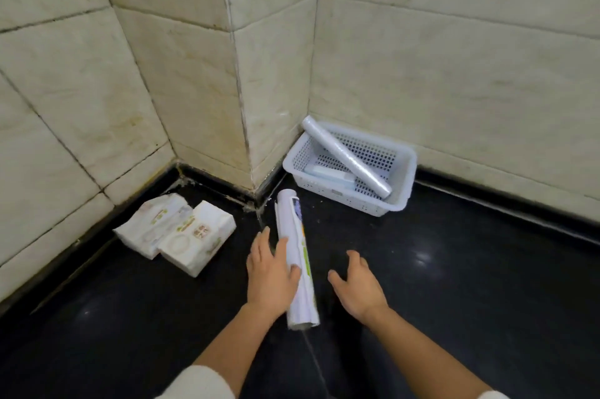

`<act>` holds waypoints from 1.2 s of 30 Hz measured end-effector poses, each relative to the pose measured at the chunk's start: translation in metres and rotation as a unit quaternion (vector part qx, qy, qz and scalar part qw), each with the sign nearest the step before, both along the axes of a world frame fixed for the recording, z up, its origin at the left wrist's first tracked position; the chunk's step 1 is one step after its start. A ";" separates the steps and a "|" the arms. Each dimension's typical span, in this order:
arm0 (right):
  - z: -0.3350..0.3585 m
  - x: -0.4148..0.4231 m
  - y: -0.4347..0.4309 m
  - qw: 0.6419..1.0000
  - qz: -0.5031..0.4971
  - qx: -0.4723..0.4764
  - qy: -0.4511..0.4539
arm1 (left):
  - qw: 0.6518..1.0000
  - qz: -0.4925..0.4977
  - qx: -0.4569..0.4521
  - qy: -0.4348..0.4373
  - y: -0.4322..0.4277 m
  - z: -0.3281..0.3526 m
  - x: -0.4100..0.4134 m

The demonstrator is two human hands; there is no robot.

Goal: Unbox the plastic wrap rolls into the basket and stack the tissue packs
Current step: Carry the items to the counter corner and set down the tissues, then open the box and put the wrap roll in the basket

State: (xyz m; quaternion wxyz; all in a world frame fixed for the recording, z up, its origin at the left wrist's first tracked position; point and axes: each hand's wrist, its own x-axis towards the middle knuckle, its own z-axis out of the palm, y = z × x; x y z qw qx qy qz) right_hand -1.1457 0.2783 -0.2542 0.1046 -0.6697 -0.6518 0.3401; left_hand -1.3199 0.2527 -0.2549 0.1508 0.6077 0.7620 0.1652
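A long white plastic wrap package with printed labels lies on the black floor, pointing away from me. My left hand rests against its left side, fingers curled onto it. My right hand hovers to its right, fingers spread, holding nothing. A white perforated basket stands against the wall at the far right. A bare plastic wrap roll leans across the basket, and a pale box lies inside. Two white tissue packs lie side by side on the floor at the left.
Cream tiled walls form a jutting corner between the tissue packs and the basket. The dark glossy floor stretches toward me and to the right. White sleeves show at the bottom edge.
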 end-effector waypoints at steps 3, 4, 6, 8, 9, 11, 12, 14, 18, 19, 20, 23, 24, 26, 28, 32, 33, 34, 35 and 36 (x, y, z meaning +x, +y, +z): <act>0.006 0.078 -0.023 0.999 -0.035 -0.008 -0.029 | 0.997 -0.071 -0.038 -0.016 -0.010 -0.007 0.088; 0.009 0.106 -0.030 0.998 -0.052 -0.011 -0.042 | 0.993 -0.099 -0.054 -0.018 -0.012 -0.009 0.115; 0.018 0.166 -0.044 0.994 -0.089 -0.010 -0.070 | 0.983 -0.163 -0.080 -0.021 -0.015 -0.009 0.169; 0.026 0.227 -0.059 0.988 -0.114 -0.003 -0.106 | 0.970 -0.223 -0.098 -0.023 -0.014 -0.003 0.223; 0.028 0.257 -0.066 0.985 -0.126 0.000 -0.120 | 0.964 -0.245 -0.101 -0.029 -0.014 0.001 0.250; 0.031 0.317 -0.083 0.978 -0.155 0.003 -0.139 | 0.956 -0.274 -0.098 -0.046 -0.016 0.007 0.303; 0.030 0.346 -0.092 0.975 -0.168 0.005 -0.147 | 0.953 -0.282 -0.093 -0.054 -0.018 0.008 0.330; 0.026 0.404 -0.110 0.970 -0.186 0.007 -0.157 | 0.950 -0.293 -0.090 -0.064 -0.028 0.007 0.386; 0.008 0.518 -0.144 0.968 -0.208 0.005 -0.139 | 0.949 -0.289 -0.097 -0.077 -0.056 -0.006 0.502; 0.003 0.545 -0.154 0.969 -0.209 0.007 -0.131 | 0.950 -0.284 -0.100 -0.081 -0.065 -0.011 0.531; 0.000 0.572 -0.164 0.970 -0.209 0.008 -0.126 | 0.950 -0.279 -0.107 -0.085 -0.075 -0.015 0.558; -0.004 0.646 -0.200 0.966 -0.212 0.015 -0.150 | 0.945 -0.285 -0.138 -0.084 -0.113 -0.027 0.632; -0.002 0.670 -0.212 0.960 -0.217 0.023 -0.174 | 0.943 -0.290 -0.143 -0.083 -0.126 -0.030 0.651; 0.002 0.719 -0.230 0.944 -0.227 0.046 -0.235 | 0.941 -0.298 -0.140 -0.081 -0.146 -0.035 0.686; 0.008 0.762 -0.241 0.926 -0.240 0.058 -0.284 | 0.939 -0.308 -0.141 -0.064 -0.158 -0.041 0.711; 0.015 0.825 -0.254 0.904 -0.300 0.040 -0.302 | 0.921 -0.349 -0.171 0.030 -0.169 -0.063 0.727; 0.014 0.837 -0.257 0.901 -0.317 0.025 -0.296 | 0.916 -0.357 -0.175 0.045 -0.170 -0.068 0.725; 0.013 0.848 -0.259 0.898 -0.335 0.007 -0.287 | 0.914 -0.361 -0.177 0.052 -0.171 -0.072 0.723; 0.011 0.857 -0.260 0.895 -0.353 -0.014 -0.272 | 0.913 -0.363 -0.179 0.054 -0.172 -0.074 0.722; 0.009 0.864 -0.261 0.894 -0.370 -0.033 -0.249 | 0.911 -0.365 -0.181 0.057 -0.172 -0.074 0.721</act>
